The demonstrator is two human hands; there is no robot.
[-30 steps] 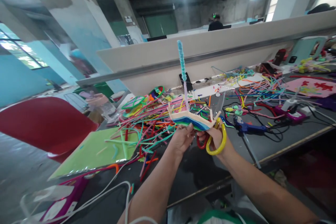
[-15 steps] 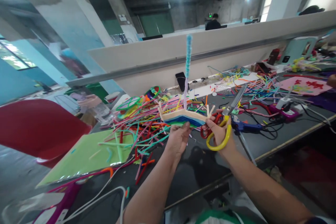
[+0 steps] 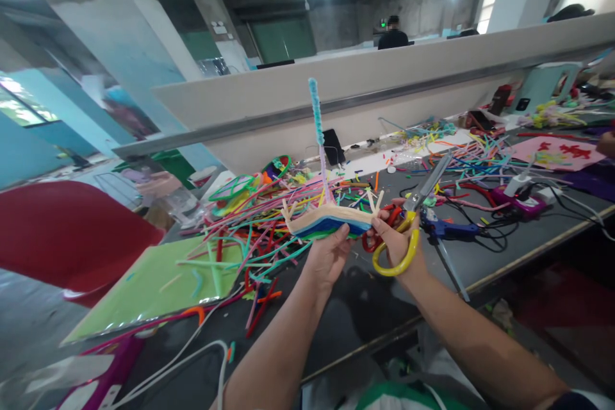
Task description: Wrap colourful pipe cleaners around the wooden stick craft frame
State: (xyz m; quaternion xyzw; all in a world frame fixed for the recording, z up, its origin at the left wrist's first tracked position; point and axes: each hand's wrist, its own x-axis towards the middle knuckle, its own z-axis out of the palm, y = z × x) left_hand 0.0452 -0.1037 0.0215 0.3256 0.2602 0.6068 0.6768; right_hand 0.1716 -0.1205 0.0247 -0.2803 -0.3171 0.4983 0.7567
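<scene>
A pipe-cleaner craft [image 3: 331, 218] shaped like a boat is held up above the table, with cream, blue and green layers and small cream prongs at both ends. From its middle a thin stalk [image 3: 317, 122] rises, light blue above and pale purple below, leaning left. My left hand [image 3: 331, 253] pinches its lower edge from beneath. My right hand [image 3: 396, 246] grips its right end and also carries scissors [image 3: 417, 218], their blades pointing up and away to the right. One scissor loop is yellow; a red loop shows behind the fingers.
Loose pipe cleaners [image 3: 269, 237] are heaped behind and left of my hands. A green sheet [image 3: 148, 288] lies at left, near a red chair [image 3: 72, 237]. To the right are a blue glue gun [image 3: 451, 229], cables and a purple power strip [image 3: 526, 205]. A low partition [image 3: 408, 80] stands behind.
The craft has turned slightly, and its stalk now leans left where it was upright. Both hands keep their hold, shifted a little left; the scissors stay in the right hand.
</scene>
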